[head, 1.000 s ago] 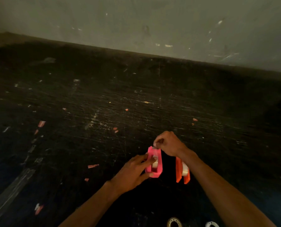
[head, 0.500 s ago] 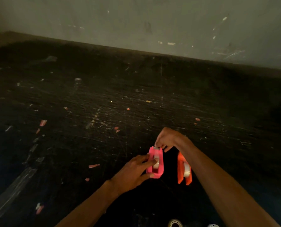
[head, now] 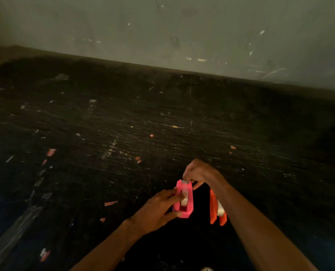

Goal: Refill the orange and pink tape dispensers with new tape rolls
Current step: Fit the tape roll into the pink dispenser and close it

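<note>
A pink tape dispenser stands on the dark scratched table, low and right of centre, with a white tape roll seated inside it. My left hand grips the dispenser's left side, thumb resting on the roll. My right hand is at the dispenser's far end by the cutter, fingertips pinched together there; whether tape is between them is too dim to tell. An orange tape dispenser with a white roll stands just to the right, partly hidden by my right forearm.
The black tabletop is scuffed and dotted with small pink and white tape scraps. A grey wall rises behind its far edge. A roll-like round object peeks in at the bottom edge.
My right hand has shifted slightly away from me past the pink dispenser's cutter end. My left hand keeps its hold. The orange dispenser has not moved.
</note>
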Action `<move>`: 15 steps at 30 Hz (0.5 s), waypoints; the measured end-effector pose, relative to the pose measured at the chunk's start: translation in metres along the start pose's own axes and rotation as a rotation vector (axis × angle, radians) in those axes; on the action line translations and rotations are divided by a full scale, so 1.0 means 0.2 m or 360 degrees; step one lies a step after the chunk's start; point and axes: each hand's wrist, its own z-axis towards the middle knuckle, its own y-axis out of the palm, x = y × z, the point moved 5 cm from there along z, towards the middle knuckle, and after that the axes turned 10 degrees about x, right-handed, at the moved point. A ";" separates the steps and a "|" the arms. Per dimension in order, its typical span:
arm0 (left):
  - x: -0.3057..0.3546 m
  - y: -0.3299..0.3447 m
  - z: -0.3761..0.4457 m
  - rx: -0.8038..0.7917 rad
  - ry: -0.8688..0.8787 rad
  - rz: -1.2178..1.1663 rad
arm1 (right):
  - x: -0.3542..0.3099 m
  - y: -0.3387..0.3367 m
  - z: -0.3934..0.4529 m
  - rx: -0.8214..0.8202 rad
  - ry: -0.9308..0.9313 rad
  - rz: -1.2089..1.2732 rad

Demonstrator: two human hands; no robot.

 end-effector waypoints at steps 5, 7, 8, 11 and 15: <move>0.01 0.00 -0.01 0.0079 0.0001 -0.0074 | 0.05 -0.05 -0.04 0.0082 -0.0042 0.0284; 0.02 -0.01 -0.02 0.0123 -0.0019 -0.0165 | 0.07 -0.07 -0.08 0.0223 -0.0115 0.0335; 0.03 -0.02 -0.03 0.0148 -0.0032 -0.0229 | 0.08 -0.09 -0.11 0.0301 -0.0151 0.0376; 0.06 -0.04 -0.07 0.0233 -0.0097 -0.0276 | 0.14 -0.15 -0.27 0.0521 -0.0306 0.0512; 0.14 -0.03 -0.16 0.0459 -0.0023 -0.0146 | 0.35 -0.18 -0.53 0.0755 -0.0528 0.0613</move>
